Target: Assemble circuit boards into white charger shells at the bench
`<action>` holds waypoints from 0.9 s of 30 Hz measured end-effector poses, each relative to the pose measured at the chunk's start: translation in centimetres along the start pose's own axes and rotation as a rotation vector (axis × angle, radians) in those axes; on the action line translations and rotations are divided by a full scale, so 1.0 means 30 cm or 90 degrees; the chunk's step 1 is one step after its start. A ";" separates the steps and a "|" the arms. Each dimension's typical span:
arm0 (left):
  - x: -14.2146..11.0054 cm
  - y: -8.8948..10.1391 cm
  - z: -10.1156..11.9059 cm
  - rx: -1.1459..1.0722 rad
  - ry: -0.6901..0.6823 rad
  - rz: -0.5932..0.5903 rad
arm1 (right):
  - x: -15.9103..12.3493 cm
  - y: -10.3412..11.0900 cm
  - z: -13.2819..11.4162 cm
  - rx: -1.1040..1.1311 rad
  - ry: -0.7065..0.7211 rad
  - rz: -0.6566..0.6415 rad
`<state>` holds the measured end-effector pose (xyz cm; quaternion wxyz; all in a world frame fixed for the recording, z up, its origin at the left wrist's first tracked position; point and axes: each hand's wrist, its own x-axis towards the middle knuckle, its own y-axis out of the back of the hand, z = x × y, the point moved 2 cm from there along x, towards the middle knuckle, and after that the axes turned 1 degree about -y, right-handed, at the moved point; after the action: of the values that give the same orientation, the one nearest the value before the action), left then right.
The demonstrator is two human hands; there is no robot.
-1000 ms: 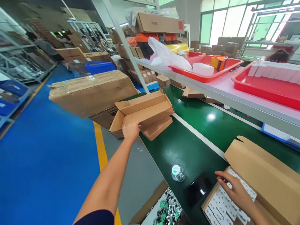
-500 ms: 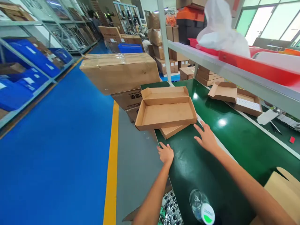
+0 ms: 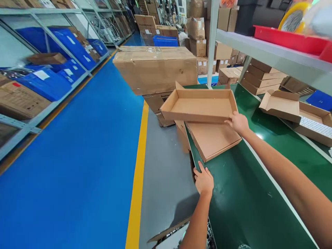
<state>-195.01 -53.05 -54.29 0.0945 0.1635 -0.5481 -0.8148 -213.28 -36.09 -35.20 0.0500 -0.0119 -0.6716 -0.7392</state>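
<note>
My right hand [image 3: 239, 122] grips the near right corner of an open, shallow cardboard box [image 3: 203, 105], fingers over its wall. That box is tilted, and no contents show in it. Beneath it lies a closed flat cardboard box [image 3: 214, 140] on the green tabletop [image 3: 249, 197], at the table's left edge. My left hand [image 3: 204, 179] is at that edge just in front of the closed box, fingers apart and holding nothing.
Large cartons [image 3: 155, 72] stand beyond the table end. A white shelf [image 3: 269, 48] with a red tray [image 3: 290, 39] overhangs at right. Another open box [image 3: 313, 119] lies on the right side. Below the left edge is a carton [image 3: 173, 230] of small parts.
My right hand has reached forward and taken hold of the open box's corner. The open box is shifted back, uncovering more of the closed box beneath. The view has turned left.
</note>
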 end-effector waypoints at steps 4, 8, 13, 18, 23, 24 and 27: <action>-0.002 0.001 -0.006 0.010 -0.002 -0.009 | 0.150 0.084 -0.046 0.016 -0.017 0.063; -0.005 -0.002 -0.009 0.014 -0.002 -0.014 | 0.251 0.085 -0.048 0.036 -0.038 0.073; -0.006 -0.006 -0.008 0.005 0.003 -0.022 | 0.240 -0.014 -0.082 0.094 0.062 0.011; -0.008 0.004 -0.004 -0.005 0.002 -0.022 | 0.098 -0.127 -0.167 0.130 0.095 -0.020; -0.009 0.020 -0.002 -0.002 -0.010 -0.013 | -0.032 -0.255 -0.074 0.138 -0.140 -0.066; -0.010 0.023 0.000 0.002 -0.019 -0.007 | -0.055 -0.281 -0.038 0.141 -0.182 -0.078; -0.013 0.030 0.009 0.018 -0.057 0.016 | -0.107 -0.342 0.045 0.144 -0.252 -0.092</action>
<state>-194.78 -53.03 -53.32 0.0776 0.1211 -0.5651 -0.8124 -211.08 -33.61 -45.51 -0.1346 -0.1027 -0.7457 -0.6444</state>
